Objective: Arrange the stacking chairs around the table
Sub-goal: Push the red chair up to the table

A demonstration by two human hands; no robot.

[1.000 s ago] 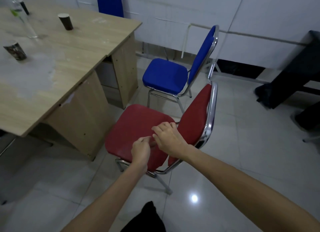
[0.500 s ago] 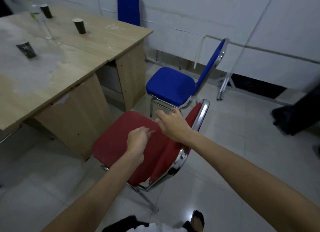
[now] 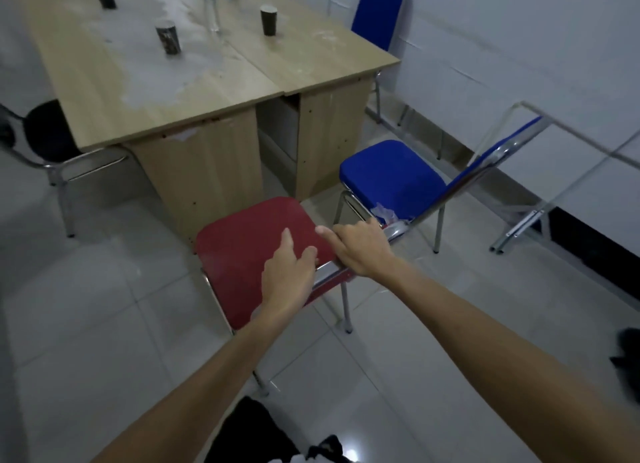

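Dim, soft, wide-angle-warped; floor [image 3: 349, 454] glare.
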